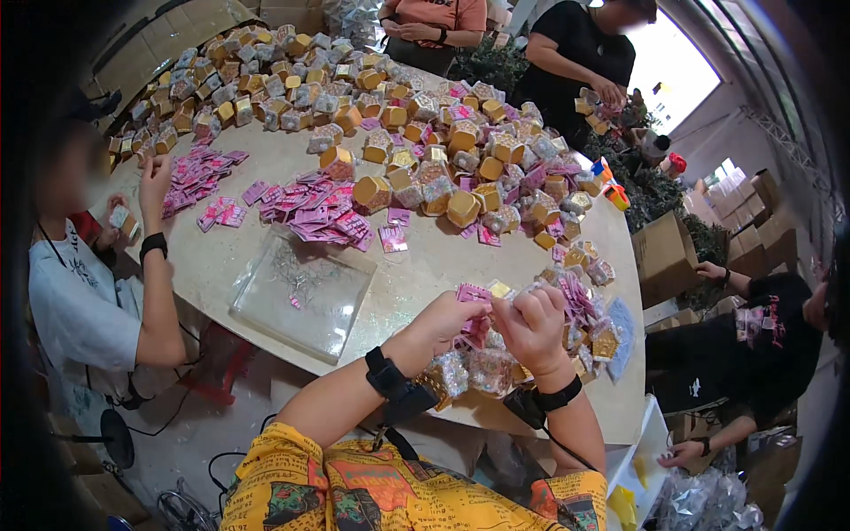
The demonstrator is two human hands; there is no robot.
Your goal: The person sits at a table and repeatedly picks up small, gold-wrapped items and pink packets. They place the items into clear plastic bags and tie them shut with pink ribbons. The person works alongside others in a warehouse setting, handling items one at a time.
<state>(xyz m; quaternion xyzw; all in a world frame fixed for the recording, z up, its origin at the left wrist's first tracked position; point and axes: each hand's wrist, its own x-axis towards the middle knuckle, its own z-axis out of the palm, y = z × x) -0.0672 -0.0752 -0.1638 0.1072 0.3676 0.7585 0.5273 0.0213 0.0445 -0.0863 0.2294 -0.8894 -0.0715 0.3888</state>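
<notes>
At the table's near edge both my hands meet over a heap of small glittery ornaments with gold ends. My left hand [438, 326] is closed in a pinch, with pink printed cards [474, 333] showing at its fingertips. Beside it my right hand [534, 329] is closed, thumb and finger pressed together; whatever it grips is too small or hidden to make out. A gold-ended ornament [500, 289] shows just behind the fingers. Under my wrists lie silvery glitter ornaments [490, 370], and more pink cards [580, 301] rest right of my right hand.
Left of my hands is a clear shallow tray [341, 327] with thin strands. A big pile of ornaments [465, 133] and a stack of pink cards [310, 212] cover the table [425, 257]. Orange tape [617, 196] sits at the right edge. Several people stand around; cartons [664, 257] are right.
</notes>
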